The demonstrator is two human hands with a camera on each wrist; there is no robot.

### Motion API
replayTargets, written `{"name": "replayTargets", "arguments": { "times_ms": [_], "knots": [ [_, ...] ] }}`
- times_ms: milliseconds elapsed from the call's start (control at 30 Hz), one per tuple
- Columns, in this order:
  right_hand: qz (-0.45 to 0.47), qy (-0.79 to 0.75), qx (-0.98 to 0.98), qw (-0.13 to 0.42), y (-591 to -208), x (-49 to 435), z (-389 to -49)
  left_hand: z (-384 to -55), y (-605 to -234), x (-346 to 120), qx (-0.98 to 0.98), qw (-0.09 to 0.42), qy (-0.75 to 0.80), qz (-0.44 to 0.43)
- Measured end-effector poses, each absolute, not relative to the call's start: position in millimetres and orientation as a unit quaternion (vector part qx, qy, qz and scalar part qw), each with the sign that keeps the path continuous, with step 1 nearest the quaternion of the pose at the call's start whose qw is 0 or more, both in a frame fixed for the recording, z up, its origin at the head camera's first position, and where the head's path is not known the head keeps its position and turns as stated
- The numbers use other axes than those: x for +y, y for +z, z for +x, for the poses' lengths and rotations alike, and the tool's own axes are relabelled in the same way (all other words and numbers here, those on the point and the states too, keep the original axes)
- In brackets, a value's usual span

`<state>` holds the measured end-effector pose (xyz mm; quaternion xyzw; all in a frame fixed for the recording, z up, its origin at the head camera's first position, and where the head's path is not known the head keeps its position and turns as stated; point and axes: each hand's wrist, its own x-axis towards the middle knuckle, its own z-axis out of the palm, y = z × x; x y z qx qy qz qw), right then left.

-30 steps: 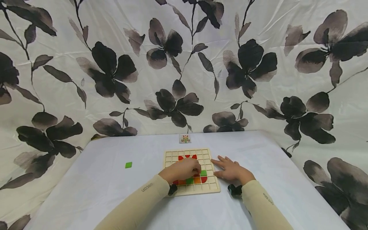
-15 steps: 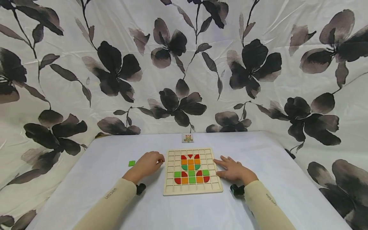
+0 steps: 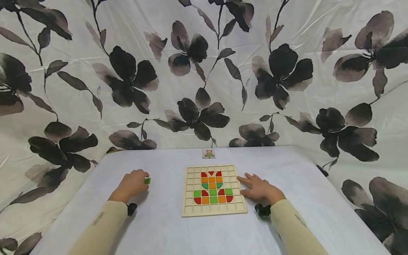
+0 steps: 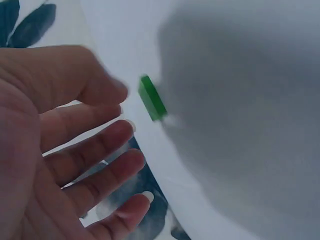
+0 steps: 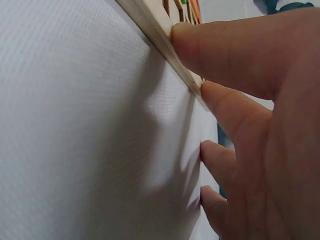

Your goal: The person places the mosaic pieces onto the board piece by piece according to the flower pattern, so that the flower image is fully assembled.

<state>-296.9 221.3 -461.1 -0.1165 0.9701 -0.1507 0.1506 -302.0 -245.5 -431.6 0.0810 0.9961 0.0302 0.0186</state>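
Note:
A small green square tile (image 3: 147,181) lies on the table left of the board. My left hand (image 3: 132,184) is over it with thumb and fingers around it. In the left wrist view a slight gap shows between the fingertips and the green tile (image 4: 152,98), and the left hand's (image 4: 75,135) fingers are loosely bent. My right hand (image 3: 259,188) is spread, its thumb and index finger touching the right edge of the wooden grid board (image 3: 188,209). The right wrist view shows that contact on the board's rim (image 5: 150,29). Red, orange and green tiles fill several cells.
A small pattern card (image 3: 208,153) lies at the table's far edge, behind the board. White cloth covers the table (image 3: 159,233). A floral curtain (image 3: 204,71) hangs directly behind it.
My left hand has left the board, moving left to the loose green tile. A green tile now shows in the board's left cell, formerly hidden by the hand. The right hand stays at the edge.

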Motion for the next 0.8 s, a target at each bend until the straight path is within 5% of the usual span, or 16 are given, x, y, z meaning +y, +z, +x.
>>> {"name": "replayTargets", "arguments": {
  "times_ms": [533, 800],
  "knots": [
    [-0.109, -0.151, 0.971, 0.150, -461, 219, -296, -312, -444, -257, 0.991, 0.064, 0.105, 0.048],
    [-0.107, -0.152, 0.972, 0.143, -463, 220, -297, -300, -444, -225, 0.980, 0.062, 0.173, 0.072]
  ]
}}
